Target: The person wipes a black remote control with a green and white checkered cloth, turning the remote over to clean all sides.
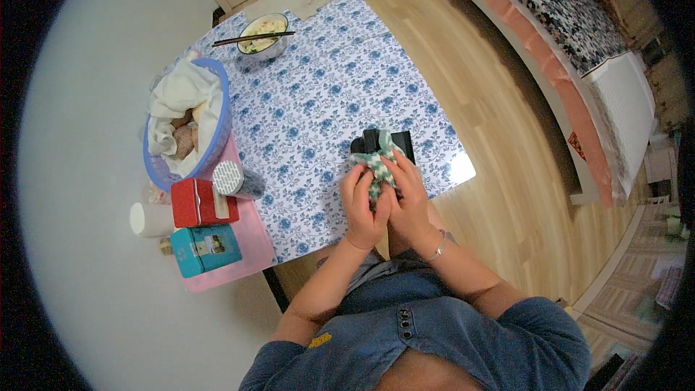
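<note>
Between my two hands, at the table's near right edge, is a small crumpled green-and-white cloth [379, 168], with a patterned, perhaps knitted, surface. My left hand [364, 208] closes on its left side, fingers bent. From the right, my right hand [410, 199] grips it too, fingertips pressed onto it near the top. Just beyond the fingers lies a black object [402, 145], flat and partly covered by the cloth; its kind I cannot make out. The lower part of the cloth is hidden by my hands.
A blue flowered tablecloth [318, 108] covers the table. Far off stands a bowl of food [264, 27] with chopsticks [239, 40] across it. At the left are a blue basket [225, 94], red tin [190, 203], teal tin [203, 252] and lidded jar [230, 178]. A bed [550, 94] lies right.
</note>
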Motion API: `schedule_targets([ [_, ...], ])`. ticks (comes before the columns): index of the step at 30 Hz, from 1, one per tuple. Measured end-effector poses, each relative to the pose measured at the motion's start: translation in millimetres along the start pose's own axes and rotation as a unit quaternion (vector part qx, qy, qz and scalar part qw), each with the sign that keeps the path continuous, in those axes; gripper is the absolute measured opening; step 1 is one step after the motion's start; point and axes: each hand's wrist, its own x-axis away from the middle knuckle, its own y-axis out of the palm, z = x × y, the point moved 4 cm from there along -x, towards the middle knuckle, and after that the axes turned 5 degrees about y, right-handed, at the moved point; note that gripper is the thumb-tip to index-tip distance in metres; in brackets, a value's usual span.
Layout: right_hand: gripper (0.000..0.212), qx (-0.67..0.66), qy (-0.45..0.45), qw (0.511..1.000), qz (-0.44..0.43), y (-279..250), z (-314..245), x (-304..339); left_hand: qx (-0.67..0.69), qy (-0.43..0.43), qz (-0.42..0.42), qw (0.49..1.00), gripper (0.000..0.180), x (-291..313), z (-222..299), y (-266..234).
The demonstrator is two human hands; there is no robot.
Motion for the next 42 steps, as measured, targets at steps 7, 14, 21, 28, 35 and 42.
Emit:
schedule_targets([
  [7, 0.056, 0.035, 0.043, 0.996, -0.077, 11.8, 19.9, 19.7, 0.059, -0.065, 0.016, 0.996, 0.052, 33.6, -5.8, 12.9],
  [14, 0.053, 0.073, -0.024, 0.997, -0.029, 11.6, 27.5, 33.0, -0.005, -0.005, 0.04, 0.999, 0.059, 52.2, -16.5, 17.2],
  [21, 0.039, 0.017, -0.02, 1.0, 0.009, 6.6, 29.7, 41.1, -0.042, -0.022, -0.012, 0.999, 0.061, 54.9, -7.2, 8.8],
  [28, 0.04, 0.022, -0.01, 0.999, -0.04, -6.5, 25.6, 40.2, -0.038, -0.006, -0.077, 0.996, 0.062, 46.0, -0.7, 1.5],
  [35, 0.056, 0.033, 0.043, 0.997, -0.06, 10.8, 24.8, -2.6, 0.03, -0.056, -0.054, 0.997, 0.057, 9.1, -12.5, 9.3],
  [42, 0.055, 0.056, -0.016, 0.998, -0.022, 18.3, 36.8, 7.8, -0.024, -0.035, 0.027, 0.999, 0.051, 26.8, -19.4, 17.8],
])
